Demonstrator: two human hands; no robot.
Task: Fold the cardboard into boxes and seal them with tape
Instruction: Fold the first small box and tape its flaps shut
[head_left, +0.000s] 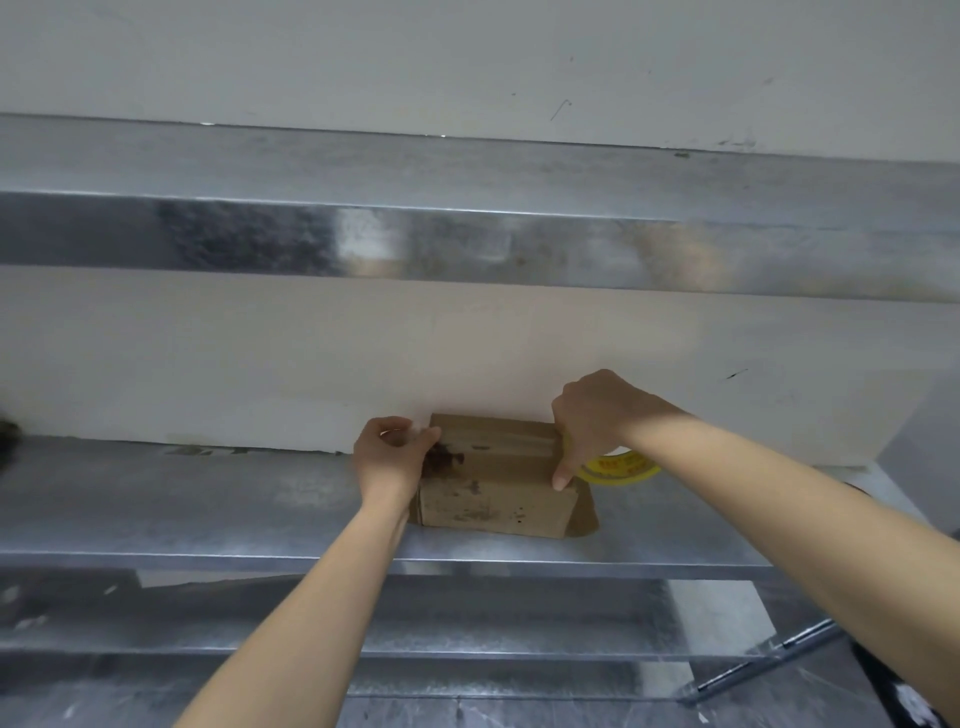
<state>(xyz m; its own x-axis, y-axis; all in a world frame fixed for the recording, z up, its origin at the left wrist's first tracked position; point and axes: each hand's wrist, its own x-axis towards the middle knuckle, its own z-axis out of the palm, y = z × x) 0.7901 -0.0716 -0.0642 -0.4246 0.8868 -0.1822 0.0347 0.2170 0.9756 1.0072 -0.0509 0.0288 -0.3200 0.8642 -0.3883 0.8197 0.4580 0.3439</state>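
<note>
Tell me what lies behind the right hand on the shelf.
A yellow tape roll shows behind the right hand; the hand covers most of it, including its centre.

Tape roll mostly behind my right hand, which grips it; only yellow arc shows; print on it too small to read; my left hand covers left end of cardboard box; fingertips there blurred, pinch unclear; dark thing cut off by left edge.
</note>
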